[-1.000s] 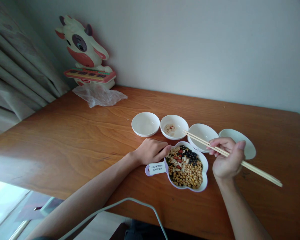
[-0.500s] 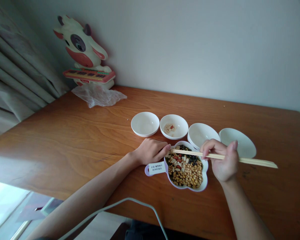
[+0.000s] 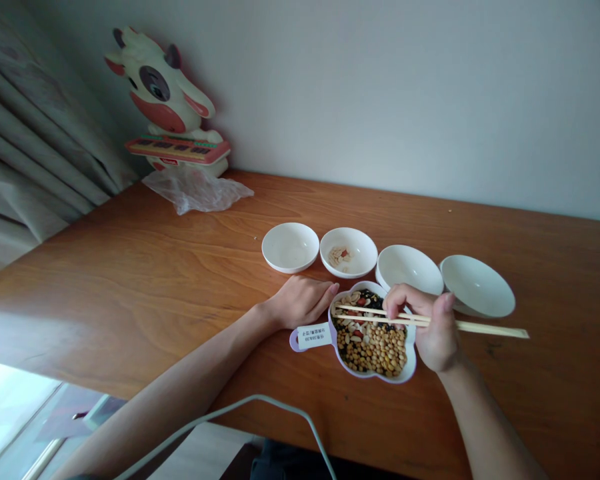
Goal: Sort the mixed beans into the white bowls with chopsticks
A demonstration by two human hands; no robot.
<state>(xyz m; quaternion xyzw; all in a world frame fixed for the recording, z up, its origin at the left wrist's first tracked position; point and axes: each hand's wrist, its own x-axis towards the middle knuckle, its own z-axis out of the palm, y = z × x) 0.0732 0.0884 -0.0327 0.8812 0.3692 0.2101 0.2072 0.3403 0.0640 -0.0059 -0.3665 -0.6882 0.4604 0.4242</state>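
Observation:
My right hand (image 3: 425, 323) holds a pair of wooden chopsticks (image 3: 467, 327), their tips slightly parted over the peanuts in a purple-rimmed, paw-shaped dish (image 3: 411, 363). Yellow soybeans (image 3: 380, 350), pale peanut pieces (image 3: 347, 328), a few reddish ones and dark beans lie mixed in this dish. Nothing clear shows between the chopstick tips. My left hand (image 3: 303, 301) rests on the table, fingers curled closed, its fingertips beside the dish's left rim. Below it, the dish's handle (image 3: 294, 341) carries a white label (image 3: 315, 336).
Behind the dish stand a white bowl (image 3: 290, 248), a second bowl (image 3: 363, 250) with some peanut pieces, a third bowl (image 3: 410, 267) and a fourth bowl (image 3: 477, 287). A cow toy keyboard (image 3: 180, 150) and a plastic bag (image 3: 197, 192) sit back left. A cable (image 3: 255, 398) crosses in front.
My right hand has moved left and slightly down. The chopsticks' tips, together before, are now spread apart and lower over the peanuts. My left hand has barely shifted.

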